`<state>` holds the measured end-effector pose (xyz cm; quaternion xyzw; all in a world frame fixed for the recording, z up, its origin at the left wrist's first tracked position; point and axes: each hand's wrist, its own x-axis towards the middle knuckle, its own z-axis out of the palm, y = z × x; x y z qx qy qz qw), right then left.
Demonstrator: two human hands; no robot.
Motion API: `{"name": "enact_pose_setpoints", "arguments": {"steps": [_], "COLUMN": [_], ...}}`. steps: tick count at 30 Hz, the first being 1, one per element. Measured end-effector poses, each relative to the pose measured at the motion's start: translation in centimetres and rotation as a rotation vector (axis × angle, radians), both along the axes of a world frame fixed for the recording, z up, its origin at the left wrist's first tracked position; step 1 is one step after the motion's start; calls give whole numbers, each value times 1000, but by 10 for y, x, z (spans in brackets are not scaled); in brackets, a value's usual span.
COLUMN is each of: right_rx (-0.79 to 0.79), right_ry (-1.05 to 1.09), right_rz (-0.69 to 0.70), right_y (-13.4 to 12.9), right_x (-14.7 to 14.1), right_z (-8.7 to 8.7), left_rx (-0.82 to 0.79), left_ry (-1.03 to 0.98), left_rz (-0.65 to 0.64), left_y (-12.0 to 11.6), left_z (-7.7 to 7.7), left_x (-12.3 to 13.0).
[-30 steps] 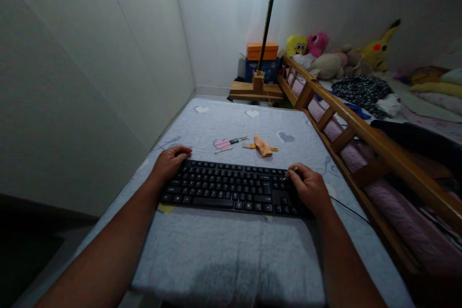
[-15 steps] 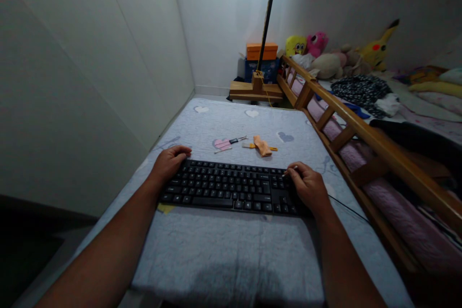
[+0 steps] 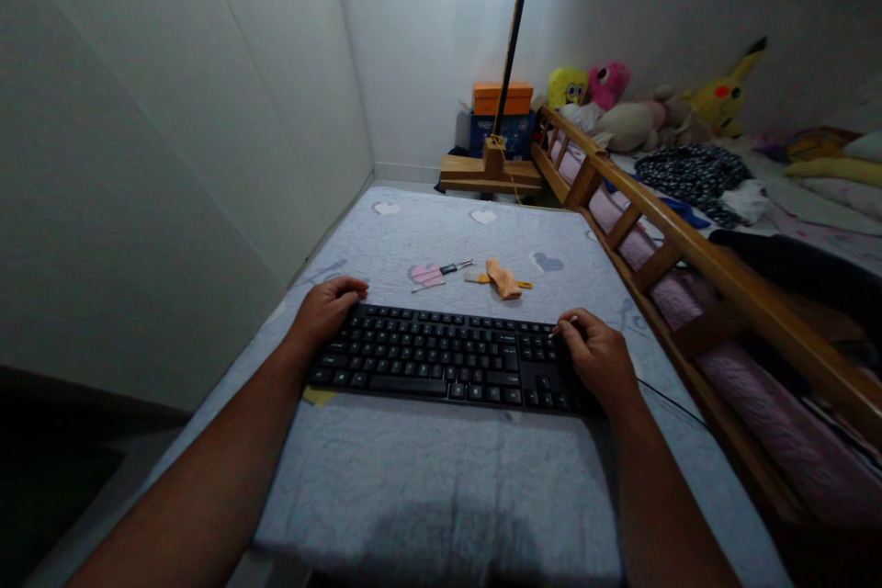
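Observation:
A black keyboard [image 3: 420, 349] lies across the light blue heart-patterned cover in front of me. My left hand [image 3: 329, 310] is closed round its far left corner, fingers curled at the edge. Over the number pad at the right end is my right hand [image 3: 593, 351], its thumb and fingers pinching a thin cotton swab [image 3: 553, 334] with a white tip near the keys. Beyond the keyboard lie another swab [image 3: 428, 286], a black-handled tool with a metal tip [image 3: 456, 267], and an orange cloth [image 3: 503, 279] on top of a yellow-handled brush [image 3: 475, 277].
A wooden bed rail [image 3: 661, 225] runs along the right side. The keyboard cable [image 3: 672, 400] trails toward it. White cabinet doors [image 3: 207, 110] stand on the left. At the back are a wooden stand [image 3: 482, 173] with a black pole and an orange box [image 3: 502, 98].
My right hand has shifted slightly right over the number pad, still pinching the swab. My left hand stays at the keyboard's left corner. The view has moved very slightly.

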<state>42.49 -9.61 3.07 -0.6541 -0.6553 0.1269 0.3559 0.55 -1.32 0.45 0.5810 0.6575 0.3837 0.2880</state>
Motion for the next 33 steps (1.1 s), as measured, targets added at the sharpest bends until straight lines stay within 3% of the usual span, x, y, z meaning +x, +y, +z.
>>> {"name": "enact_pose_setpoints", "arguments": {"steps": [9, 33], "right_rx": [-1, -46], "right_ry": [19, -18], "right_rz": [60, 0], "right_y": [-1, -4], "right_x": [-8, 5], "right_z": [0, 7], "left_rx": [-1, 8], "left_ry": [-19, -26], "left_rz": [-7, -12], "left_y": [2, 2], "left_z": [-3, -6], "left_x": [-2, -3]}}
